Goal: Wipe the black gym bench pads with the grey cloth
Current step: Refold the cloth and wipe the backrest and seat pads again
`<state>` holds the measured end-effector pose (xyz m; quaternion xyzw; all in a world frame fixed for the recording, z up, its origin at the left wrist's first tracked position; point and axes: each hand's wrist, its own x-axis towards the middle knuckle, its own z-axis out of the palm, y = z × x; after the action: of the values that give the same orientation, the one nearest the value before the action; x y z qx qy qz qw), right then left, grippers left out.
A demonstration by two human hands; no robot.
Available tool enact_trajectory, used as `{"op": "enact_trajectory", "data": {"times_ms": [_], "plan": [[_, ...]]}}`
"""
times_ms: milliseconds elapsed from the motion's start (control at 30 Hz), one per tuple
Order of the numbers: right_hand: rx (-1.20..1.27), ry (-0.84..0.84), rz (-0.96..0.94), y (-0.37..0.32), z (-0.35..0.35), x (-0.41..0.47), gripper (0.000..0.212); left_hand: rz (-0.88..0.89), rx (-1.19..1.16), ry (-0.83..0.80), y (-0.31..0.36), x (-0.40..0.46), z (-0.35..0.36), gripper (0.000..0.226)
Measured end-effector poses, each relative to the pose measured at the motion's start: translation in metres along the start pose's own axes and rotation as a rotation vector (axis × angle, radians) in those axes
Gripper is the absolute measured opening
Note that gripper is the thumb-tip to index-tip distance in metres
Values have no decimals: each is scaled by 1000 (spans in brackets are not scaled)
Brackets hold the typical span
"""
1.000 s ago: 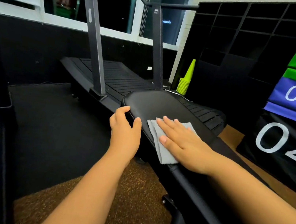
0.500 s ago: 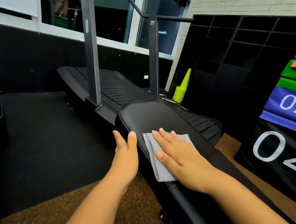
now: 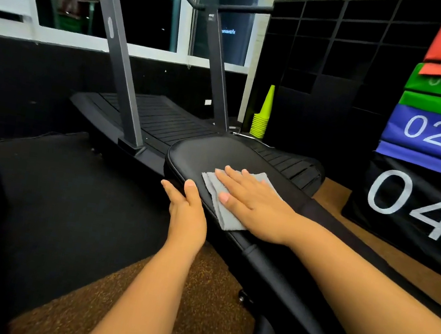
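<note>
cloth (image 3: 233,197), grey and folded, lies on the far bench pad (image 3: 209,155) under the flat, straight-fingered right hand (image 3: 254,200); the left hand (image 3: 189,208) grips the pad's edge. it looks soft and light, likely to bunch, so palm pressure suits.

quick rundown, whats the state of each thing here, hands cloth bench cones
right hand: flat, fingers straight, pressing the cloth
grey cloth: folded, lying on the pad
left hand: grips the pad's near edge
bench pad: mostly bare beyond the cloth
yellow cones: stacked upright on the floor
</note>
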<state>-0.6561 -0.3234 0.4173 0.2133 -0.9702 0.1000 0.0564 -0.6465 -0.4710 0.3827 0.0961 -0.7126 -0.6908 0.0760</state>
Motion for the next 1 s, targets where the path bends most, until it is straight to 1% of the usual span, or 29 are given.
{"op": "enact_trajectory", "data": {"times_ms": [33, 100, 167, 200, 267, 367, 400, 467, 500, 567, 633, 733, 800, 900, 933, 1000], "plan": [[21, -10, 27, 9, -2, 1, 57, -3, 12, 2, 1, -1, -1, 65], [38, -9, 165, 32, -7, 11, 55, -14, 39, 7, 3, -3, -3, 65], [-29, 14, 270, 45, -6, 22, 59, -18, 49, 2, 5, -6, -4, 65], [-59, 22, 276, 44, -4, 25, 61, -19, 56, -2, 6, -7, -6, 65], [-62, 8, 218, 24, 1, 21, 63, -25, 66, -21, 7, -8, -7, 65], [-57, 19, 29, -11, 4, -7, 63, -36, 61, -44, 8, -10, -9, 64], [-39, 15, 1, -14, 2, -15, 59, -40, 61, -51, 8, -10, -9, 63], [6, -2, 9, -4, -4, -20, 54, -49, 65, -66, 7, -10, -10, 63], [19, -11, 47, 7, -7, -16, 53, -52, 66, -75, 7, -9, -11, 64], [47, 1, 186, 36, -12, -3, 53, -59, 63, -96, 6, -9, -13, 64], [24, 18, 315, 62, -12, 12, 56, -58, 40, -119, 4, -6, -15, 66], [-59, 19, 377, 73, -7, 26, 63, -66, 14, -130, -1, -1, -15, 67], [-81, 17, 344, 61, -5, 24, 60, -72, -4, -134, -3, 0, -14, 67], [-43, -11, 145, 35, 0, -1, 67, -83, -25, -143, -4, 1, -13, 67], [-19, -17, 93, 31, 2, -10, 66, -84, -17, -144, -5, 2, -14, 67], [5, -14, 72, 36, 0, -21, 61, -83, -7, -145, -5, 3, -15, 68]]}}
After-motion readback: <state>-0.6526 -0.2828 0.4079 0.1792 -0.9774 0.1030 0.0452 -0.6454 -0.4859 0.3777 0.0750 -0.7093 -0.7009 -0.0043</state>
